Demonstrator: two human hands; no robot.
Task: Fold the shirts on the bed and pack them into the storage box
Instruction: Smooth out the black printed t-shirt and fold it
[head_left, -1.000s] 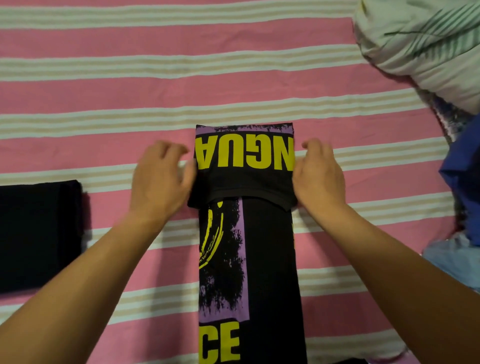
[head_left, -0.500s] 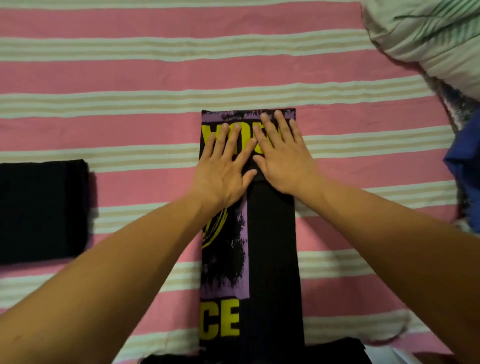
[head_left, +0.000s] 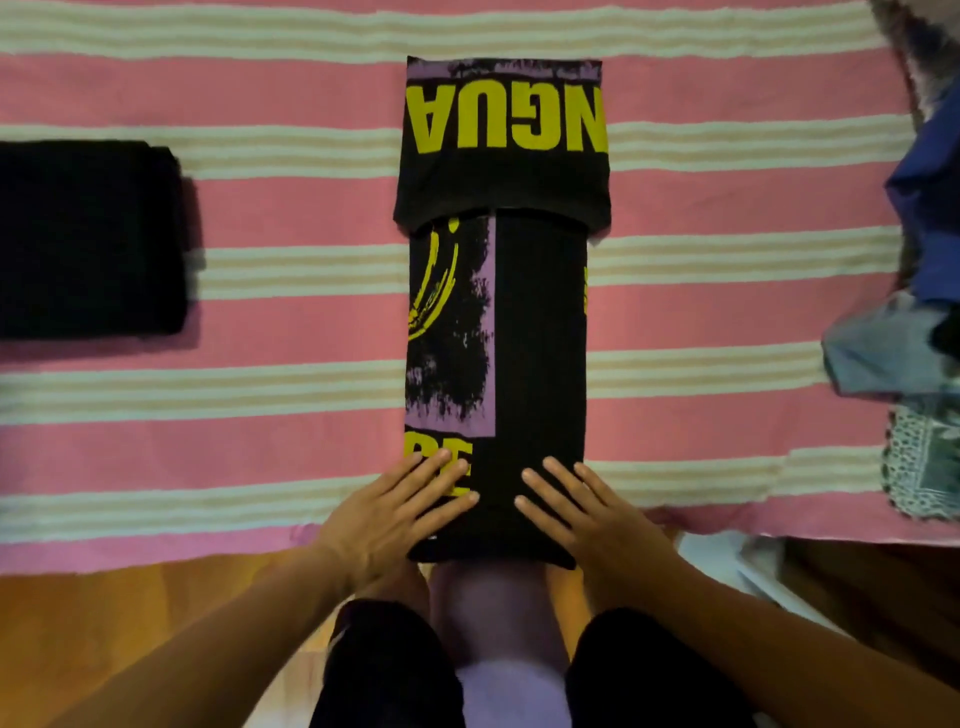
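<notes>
A black shirt (head_left: 540, 332) with purple and yellow print lies as a long narrow strip on the pink striped bed sheet (head_left: 260, 322). Its far end is folded back over itself, showing upside-down yellow letters. The near end reaches the bed's edge. My left hand (head_left: 400, 514) lies flat on the near left corner, fingers straight. My right hand (head_left: 576, 514) lies flat on the near right corner, fingers spread. A folded black shirt (head_left: 88, 239) rests at the left edge of the view.
A pile of unfolded clothes, blue (head_left: 930, 208) and light grey-blue (head_left: 883, 353), lies at the right edge, with a lacy patterned cloth (head_left: 919, 467) below it. Wooden floor (head_left: 130, 613) shows in front of the bed. A white object (head_left: 727, 561) sits at the lower right.
Both hands left the folded far end and slid down the strip to its near end. The view has tilted down towards the bed's edge and floor.
</notes>
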